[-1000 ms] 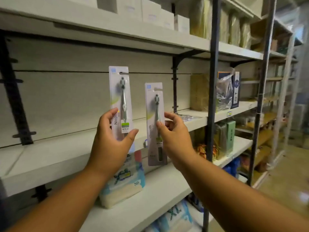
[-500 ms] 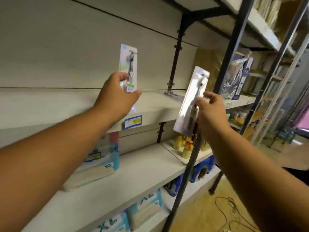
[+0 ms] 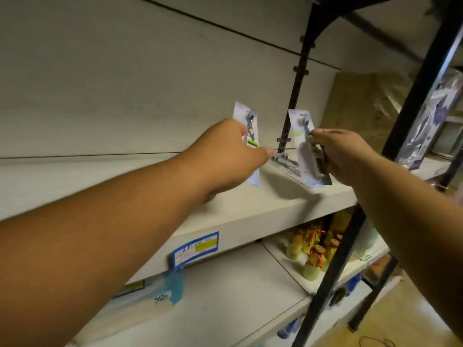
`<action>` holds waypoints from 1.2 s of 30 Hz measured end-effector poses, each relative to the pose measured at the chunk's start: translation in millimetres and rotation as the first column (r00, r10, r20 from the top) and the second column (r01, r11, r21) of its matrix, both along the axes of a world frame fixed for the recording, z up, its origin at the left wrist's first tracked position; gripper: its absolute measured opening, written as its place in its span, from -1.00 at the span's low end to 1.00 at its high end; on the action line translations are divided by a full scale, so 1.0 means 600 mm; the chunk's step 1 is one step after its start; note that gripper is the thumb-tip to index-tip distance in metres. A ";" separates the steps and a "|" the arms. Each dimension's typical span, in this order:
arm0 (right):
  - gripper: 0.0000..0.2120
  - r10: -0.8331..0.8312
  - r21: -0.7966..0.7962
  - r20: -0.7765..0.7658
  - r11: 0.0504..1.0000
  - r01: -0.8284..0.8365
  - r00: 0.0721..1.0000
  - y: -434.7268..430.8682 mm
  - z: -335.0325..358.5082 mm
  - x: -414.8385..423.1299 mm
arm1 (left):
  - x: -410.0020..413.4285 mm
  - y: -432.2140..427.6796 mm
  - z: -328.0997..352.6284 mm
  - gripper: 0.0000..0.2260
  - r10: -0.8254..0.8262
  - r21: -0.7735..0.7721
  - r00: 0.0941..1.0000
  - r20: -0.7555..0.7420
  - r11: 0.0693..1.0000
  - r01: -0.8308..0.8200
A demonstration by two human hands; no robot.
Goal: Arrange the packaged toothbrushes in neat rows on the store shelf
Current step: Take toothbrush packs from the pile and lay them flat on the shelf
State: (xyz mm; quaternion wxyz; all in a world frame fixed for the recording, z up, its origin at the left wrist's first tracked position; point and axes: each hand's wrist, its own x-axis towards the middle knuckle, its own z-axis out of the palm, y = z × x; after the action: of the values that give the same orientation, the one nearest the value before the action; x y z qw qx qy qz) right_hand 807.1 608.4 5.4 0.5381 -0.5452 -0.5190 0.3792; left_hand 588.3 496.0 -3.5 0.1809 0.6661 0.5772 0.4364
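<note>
My left hand [image 3: 226, 156] grips one packaged toothbrush [image 3: 246, 126] upright over the white shelf board [image 3: 250, 209], close to the back panel. My right hand [image 3: 348, 156] holds a second packaged toothbrush [image 3: 302, 136], tilted, just right of the first. Its lower end hangs over another toothbrush pack [image 3: 288, 169] that lies flat on the shelf at the foot of the black upright. Both arms reach far across the shelf.
A black shelf post [image 3: 411, 108] crosses the right side in front of my right arm. A blue price label [image 3: 195, 249] sticks to the shelf's front edge. Small bottles [image 3: 313, 249] stand on the lower shelf, and a blue and white pack [image 3: 155, 294] lies at its left.
Both hands have moved forward and rightward over the shelf, and the two packs have come closer together. The right pack has dropped from in front of the post to just above the flat pack.
</note>
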 end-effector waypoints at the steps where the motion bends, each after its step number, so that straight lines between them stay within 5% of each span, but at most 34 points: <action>1: -0.74 0.055 -0.016 0.015 0.998 -0.055 0.998 0.019 -0.006 -0.003 | 0.002 0.016 0.002 -0.73 0.027 -0.030 0.999 -0.017 0.999 -0.027; 5: -0.78 0.206 -0.048 0.255 0.979 -0.200 0.945 0.092 -0.035 -0.012 | 0.017 0.080 -0.001 -0.81 0.157 -0.129 0.987 -0.027 0.979 -0.159; 10: -0.87 0.297 -0.084 0.591 0.947 -0.310 0.750 0.155 -0.046 0.002 | 0.071 0.153 0.014 -0.86 0.297 -0.160 0.952 -0.077 0.939 -0.306; 17: -0.89 0.399 -0.071 0.697 0.865 -0.496 0.596 0.183 -0.049 0.012 | 0.146 0.199 -0.007 -0.87 0.332 -0.095 0.943 0.036 0.940 -0.327; 25: -0.73 0.282 -0.026 0.887 0.821 -0.571 0.365 0.190 -0.036 0.010 | 0.103 0.187 -0.034 -0.79 0.387 -0.110 0.920 0.056 0.919 -0.379; 31: -0.62 0.133 0.122 0.923 0.790 -0.600 0.362 0.223 -0.006 0.038 | 0.085 0.188 -0.038 -0.78 0.412 -0.195 0.909 -0.056 0.889 -0.415; 33: -0.72 0.185 0.140 0.900 0.736 -0.662 0.396 0.226 -0.005 0.058 | 0.083 0.188 -0.038 -0.76 0.410 -0.204 0.910 -0.052 0.888 -0.412; 36: -0.70 0.220 0.122 0.921 0.622 -0.773 0.322 0.218 -0.024 0.061 | 0.078 0.187 -0.037 -0.76 0.402 -0.231 0.914 -0.060 0.885 -0.404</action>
State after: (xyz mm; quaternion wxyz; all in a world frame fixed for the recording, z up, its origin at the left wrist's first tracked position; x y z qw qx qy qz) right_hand 843.5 739.0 -9.1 0.1919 -0.2738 -0.9410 0.0523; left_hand 634.8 608.4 -25.7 0.1617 0.5075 0.7520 0.3883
